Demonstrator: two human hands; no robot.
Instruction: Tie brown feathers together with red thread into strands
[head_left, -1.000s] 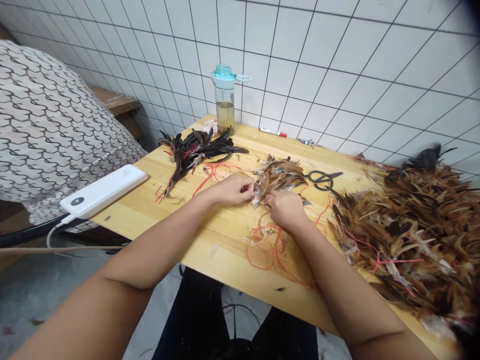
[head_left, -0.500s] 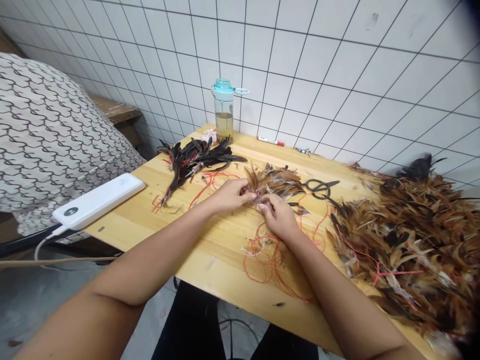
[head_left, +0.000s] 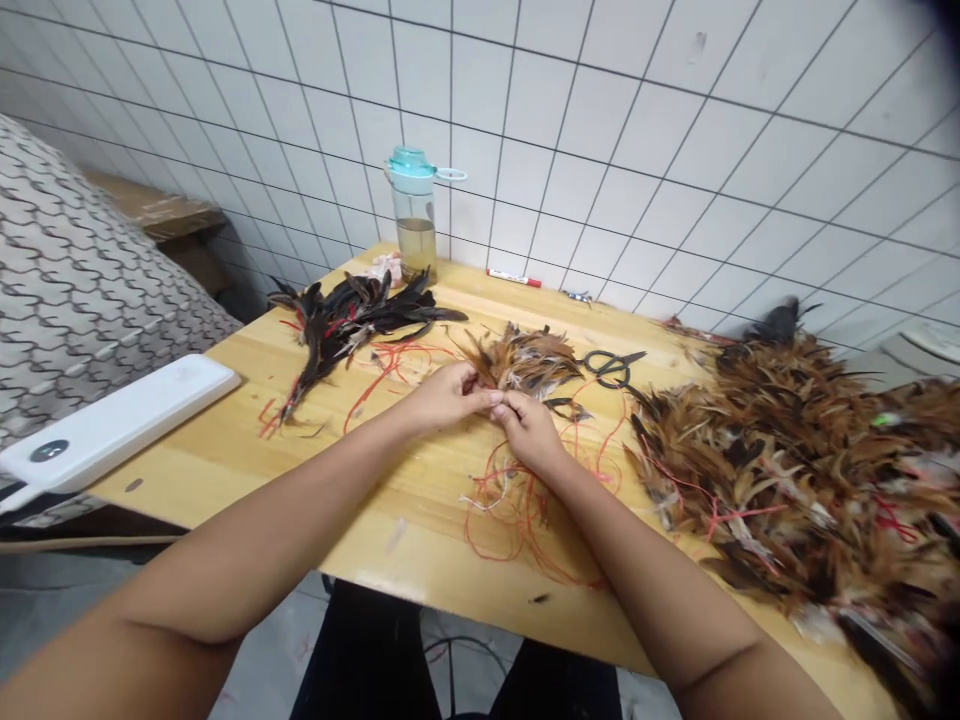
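Observation:
At the middle of the table my left hand (head_left: pixel 452 398) and my right hand (head_left: pixel 529 428) meet, fingertips pinched together. Brown feathers (head_left: pixel 480 362) rise from the closed fingers of the left hand. What the right fingertips pinch is too small to make out. Just behind both hands lies a small heap of brown feathers (head_left: pixel 536 355). Red string (head_left: pixel 517 545) lies in loose loops under and in front of my right wrist. To the right of the small heap rest black-handled scissors (head_left: pixel 611 368), partly spread.
A large pile of brown feathers (head_left: pixel 795 450) covers the table's right side. Black feathers (head_left: pixel 337 320) tied with red lie at the left. Behind them stands a water bottle (head_left: pixel 416 225). A white power bank (head_left: pixel 127 420) sits at the left edge, a red marker (head_left: pixel 514 278) by the wall.
My right hand has come closer to the left, so that their fingertips now meet. The view has shifted, so everything sits further left in the picture.

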